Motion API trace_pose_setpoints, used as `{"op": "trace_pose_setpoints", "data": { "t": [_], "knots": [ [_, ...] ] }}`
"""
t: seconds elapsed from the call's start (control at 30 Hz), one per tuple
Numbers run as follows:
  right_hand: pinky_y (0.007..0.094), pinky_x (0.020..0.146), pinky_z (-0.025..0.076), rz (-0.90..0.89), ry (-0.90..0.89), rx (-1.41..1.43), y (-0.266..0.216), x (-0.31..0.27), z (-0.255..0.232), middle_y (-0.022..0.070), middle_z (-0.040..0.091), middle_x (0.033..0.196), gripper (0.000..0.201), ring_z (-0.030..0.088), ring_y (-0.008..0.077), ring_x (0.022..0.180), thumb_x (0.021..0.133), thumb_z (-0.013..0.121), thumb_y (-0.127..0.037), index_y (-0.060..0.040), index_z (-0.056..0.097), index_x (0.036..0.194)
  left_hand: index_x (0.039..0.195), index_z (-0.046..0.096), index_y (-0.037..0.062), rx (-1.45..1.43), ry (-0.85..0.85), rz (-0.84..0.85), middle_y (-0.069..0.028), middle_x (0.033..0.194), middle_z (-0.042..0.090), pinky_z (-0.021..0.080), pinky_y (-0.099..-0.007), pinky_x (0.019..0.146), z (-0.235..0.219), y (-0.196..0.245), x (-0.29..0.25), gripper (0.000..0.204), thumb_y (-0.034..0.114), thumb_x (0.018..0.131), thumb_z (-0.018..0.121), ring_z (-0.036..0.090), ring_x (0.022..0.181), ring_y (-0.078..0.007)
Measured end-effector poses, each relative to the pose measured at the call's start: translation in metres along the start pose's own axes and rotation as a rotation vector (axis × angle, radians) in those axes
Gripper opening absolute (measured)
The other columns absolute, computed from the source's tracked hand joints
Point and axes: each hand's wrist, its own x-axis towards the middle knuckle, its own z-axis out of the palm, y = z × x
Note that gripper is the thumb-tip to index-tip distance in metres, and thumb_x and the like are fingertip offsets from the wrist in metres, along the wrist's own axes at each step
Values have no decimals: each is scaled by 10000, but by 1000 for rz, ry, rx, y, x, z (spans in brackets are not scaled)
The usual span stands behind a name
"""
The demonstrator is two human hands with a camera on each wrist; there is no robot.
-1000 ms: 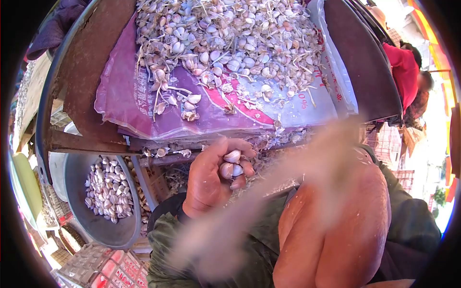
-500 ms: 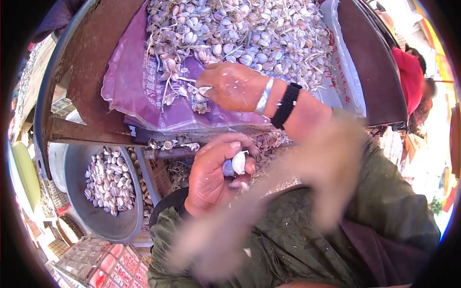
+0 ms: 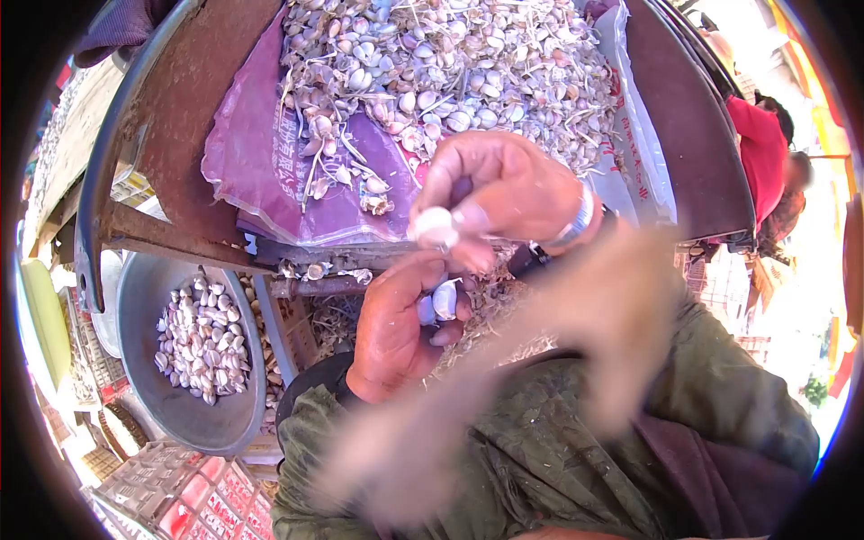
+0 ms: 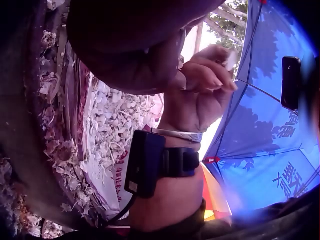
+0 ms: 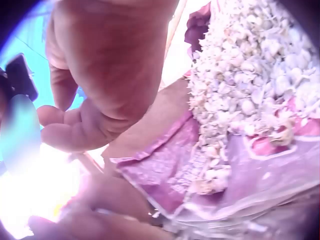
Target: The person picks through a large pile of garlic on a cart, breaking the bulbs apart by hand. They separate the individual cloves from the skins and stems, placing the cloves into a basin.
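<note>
In the head view, my left hand is palm up with curled fingers, holding a couple of garlic cloves. Just above it, my right hand pinches a pale, motion-blurred garlic clove between thumb and fingers. Its lower fingers come right to the left fingertips. Beyond both hands, a heap of loose garlic cloves, with dry skins and stalks, lies on a purple printed plastic bag. The left wrist view shows the right hand with bent fingers, past the dark, close left hand.
A grey basin of cloves stands at the left, beside a plastic crate. The rusty metal frame borders the heap. A blurred brown shape crosses the near view. Someone in red is at the far right.
My right hand came from low and close at the right, reached the cloves on the bag, then drew back over the left hand with a clove. The left hand stayed put, holding cloves.
</note>
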Motion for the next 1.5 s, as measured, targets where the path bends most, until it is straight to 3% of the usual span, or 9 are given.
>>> {"op": "trace_pose_setpoints", "data": {
  "t": [0.13, 0.2, 0.63, 0.93, 1.03, 1.13, 1.3, 1.33, 1.5],
  "knots": [
    [259, 489, 445, -233, -606, 68, -17, -22, 67, 121, 650, 796, 150, 597, 155, 572, 837, 644, 2, 62, 616, 971, 1010, 586, -8, 42, 0, -2, -91, 853, 613, 395, -242, 486, 7, 4, -4, 234, 181, 898, 507, 613, 683, -131],
    [259, 493, 448, -280, -641, -70, -22, -27, 75, 118, 651, 795, 141, 601, 155, 577, 837, 642, 2, 56, 619, 965, 1003, 588, -5, 61, -15, 30, -91, 853, 610, 394, -242, 476, 6, 1, -1, 228, 180, 898, 506, 609, 676, -128],
    [259, 518, 467, -313, -456, -582, -36, -33, 61, 101, 658, 785, 92, 623, 153, 610, 835, 629, 2, 19, 635, 925, 1010, 587, -1, 44, -13, -17, -112, 889, 611, 387, -234, 459, 7, 4, -6, 221, 166, 880, 524, 610, 675, -133],
    [260, 536, 480, -295, -411, -739, -37, -17, 43, 89, 662, 779, 69, 638, 152, 633, 833, 619, 2, -6, 646, 896, 1032, 599, 2, -96, -13, 1, -124, 926, 616, 455, -232, 555, 18, 4, -14, 410, 385, 940, 484, 625, 745, -162],
    [260, 542, 485, -252, -256, -831, -30, -3, 24, 85, 664, 777, 66, 643, 151, 640, 833, 616, 2, -15, 650, 887, 1026, 605, 7, -128, -59, 131, -123, 919, 631, 473, -230, 606, 26, 8, -18, 452, 433, 930, 487, 618, 747, -159],
    [278, 548, 516, -37, 276, -899, -6, 23, -6, 93, 664, 731, 68, 652, 169, 571, 831, 605, -5, 19, 664, 855, 1008, 584, -37, -151, -59, 68, -173, 930, 612, 421, -245, 460, 3, 7, -12, 383, 322, 928, 476, 606, 699, -199],
    [411, 598, 532, -575, 93, -1647, 64, 89, -76, 148, 660, 752, 72, 668, 299, 681, 741, 608, -52, -12, 653, 780, 991, 571, -65, -116, -105, 71, -209, 904, 603, 407, -238, 416, -4, 6, -7, 335, 251, 906, 498, 603, 668, -209],
    [437, 648, 528, -492, -124, -1855, 67, 99, -78, 161, 651, 756, 87, 649, 357, 744, 709, 610, -74, -32, 651, 773, 984, 574, -62, -111, -105, 73, -206, 901, 604, 409, -241, 418, -4, 6, -7, 330, 251, 905, 503, 603, 659, -208],
    [436, 669, 531, -237, 135, -1784, 64, 85, -55, 175, 664, 807, 160, 656, 364, 748, 712, 609, -79, -21, 665, 850, 981, 571, -64, -81, -134, 83, -204, 883, 603, 413, -248, 413, -8, 5, -6, 326, 246, 911, 500, 603, 651, -205]
  ]
}}
